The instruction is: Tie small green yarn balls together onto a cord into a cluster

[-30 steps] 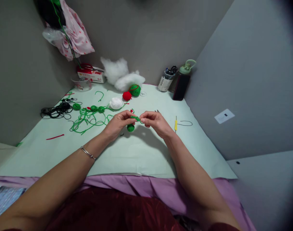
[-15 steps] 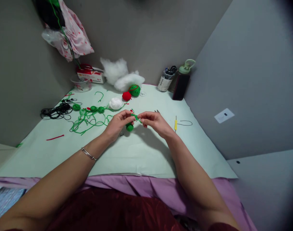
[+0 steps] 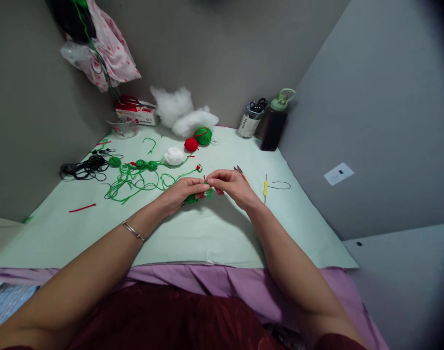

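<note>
My left hand (image 3: pixel 182 193) and my right hand (image 3: pixel 230 185) meet over the middle of the table, fingertips pinched together. Between them is a small green yarn piece (image 3: pixel 208 194), mostly covered by my fingers, with a bit of red yarn (image 3: pixel 204 178) poking up above. A green yarn ball (image 3: pixel 190 199) shows beneath my left hand. Just beyond the fingers lies a small red, white and green yarn bit (image 3: pixel 199 168) on a green strand. Scissors (image 3: pixel 241 173) with orange handles lie partly behind my right hand.
Tangled green yarn (image 3: pixel 125 187) and black cord (image 3: pixel 84 167) spread at left. White yarn (image 3: pixel 174 156), a red ball (image 3: pixel 191 144), a green ball (image 3: pixel 203 136) and white stuffing (image 3: pixel 193 121) sit behind. At right are a yellow-handled tool (image 3: pixel 265 188), a pen holder (image 3: pixel 248 122) and a bottle (image 3: pixel 275 127).
My hands have come together and turned, now covering more of the green piece. The red yarn end shows above the fingers, and the scissors are more exposed.
</note>
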Demonstrator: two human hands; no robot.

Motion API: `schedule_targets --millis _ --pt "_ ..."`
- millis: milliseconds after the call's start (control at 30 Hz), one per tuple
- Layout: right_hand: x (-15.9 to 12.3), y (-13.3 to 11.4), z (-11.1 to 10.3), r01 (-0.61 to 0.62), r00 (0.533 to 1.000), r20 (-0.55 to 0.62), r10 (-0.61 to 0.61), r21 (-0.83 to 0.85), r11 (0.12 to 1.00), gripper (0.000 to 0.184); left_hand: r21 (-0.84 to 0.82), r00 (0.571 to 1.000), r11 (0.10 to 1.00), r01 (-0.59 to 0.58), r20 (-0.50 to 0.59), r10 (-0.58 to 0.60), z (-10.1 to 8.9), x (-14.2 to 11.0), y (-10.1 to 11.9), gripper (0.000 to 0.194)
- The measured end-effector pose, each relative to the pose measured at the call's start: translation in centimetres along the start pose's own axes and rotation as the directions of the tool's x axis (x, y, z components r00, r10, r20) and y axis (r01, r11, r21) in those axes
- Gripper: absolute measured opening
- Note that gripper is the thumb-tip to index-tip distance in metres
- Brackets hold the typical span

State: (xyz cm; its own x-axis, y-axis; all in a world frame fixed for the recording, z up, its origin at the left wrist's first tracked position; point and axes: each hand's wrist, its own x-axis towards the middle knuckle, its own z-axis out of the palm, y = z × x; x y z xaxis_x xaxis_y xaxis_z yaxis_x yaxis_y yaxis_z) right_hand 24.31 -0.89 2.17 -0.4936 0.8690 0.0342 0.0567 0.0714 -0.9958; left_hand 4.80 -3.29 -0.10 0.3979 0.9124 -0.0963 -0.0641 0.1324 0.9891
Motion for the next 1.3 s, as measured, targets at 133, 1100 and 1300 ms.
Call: schedule_targets --millis 133,1100,1300 --pt "0.2 0.5 0.1 -0.037 0.999 0.018 0.036 0.081 0.996 0.025 0.026 1.000 1.000 -0.011 0.029 0.010 0.0 0.2 -0.4 0.037" --pt "1.7 2.6 -1.9 -0.032 0.945 -0.299 0.130 0.313 0.949 0.036 -0.001 0.990 0.999 0.035 0.136 -0.035 0.1 0.3 -0.9 0.029" --pt "1.5 2.7 -1.0 -0.024 0.960 -0.276 -0.056 -0.278 0.960 0.019 0.010 0.996 0.997 0.073 0.057 -0.073 0.1 0.5 -1.0 0.028"
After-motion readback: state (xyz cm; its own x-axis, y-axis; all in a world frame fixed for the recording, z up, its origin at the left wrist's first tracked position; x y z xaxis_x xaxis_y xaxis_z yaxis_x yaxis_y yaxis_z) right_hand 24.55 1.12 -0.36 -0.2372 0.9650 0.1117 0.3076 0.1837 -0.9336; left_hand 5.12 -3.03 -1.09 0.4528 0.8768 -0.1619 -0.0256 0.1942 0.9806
